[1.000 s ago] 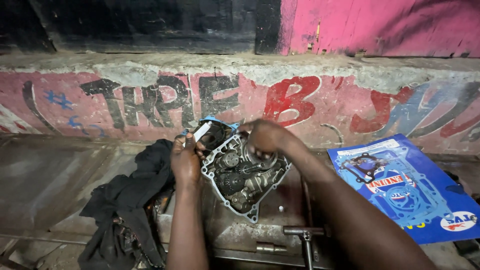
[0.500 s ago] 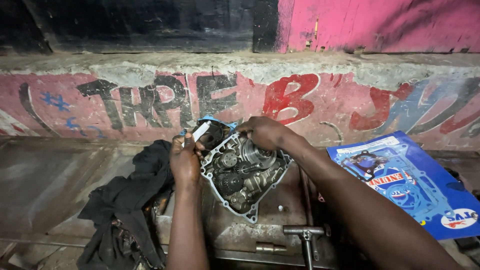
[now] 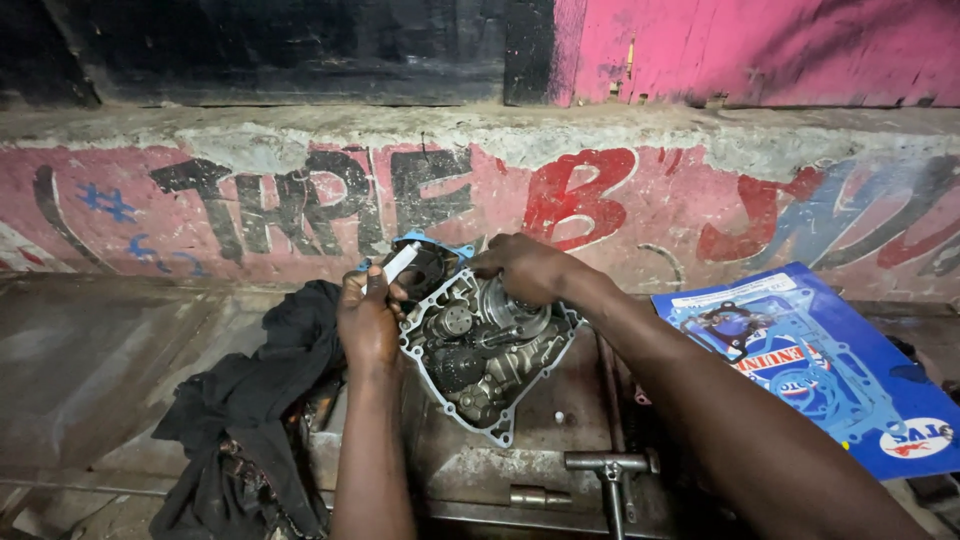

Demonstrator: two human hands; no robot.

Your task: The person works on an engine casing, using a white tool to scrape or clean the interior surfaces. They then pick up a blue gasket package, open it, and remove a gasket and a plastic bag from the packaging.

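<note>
An open grey engine case (image 3: pixel 480 365) with gears inside lies on a metal tray (image 3: pixel 560 400) in the middle. A blue gasket (image 3: pixel 430 243) shows along its far rim. My left hand (image 3: pixel 368 315) rests on the case's left edge and grips a small white tube (image 3: pixel 401 262) between the fingers. My right hand (image 3: pixel 525 268) reaches over the case's far side, fingers closed on the round gear part (image 3: pixel 505 310) at the top.
A black cloth (image 3: pixel 250 400) is heaped to the left of the tray. A T-handle wrench (image 3: pixel 612 468) lies at the tray's front. A blue gasket package (image 3: pixel 810 360) lies on the right. A painted concrete ledge (image 3: pixel 480 190) runs behind.
My right hand has slid slightly left and farther over the case's top. My left hand keeps its hold on the white tube in the same spot.
</note>
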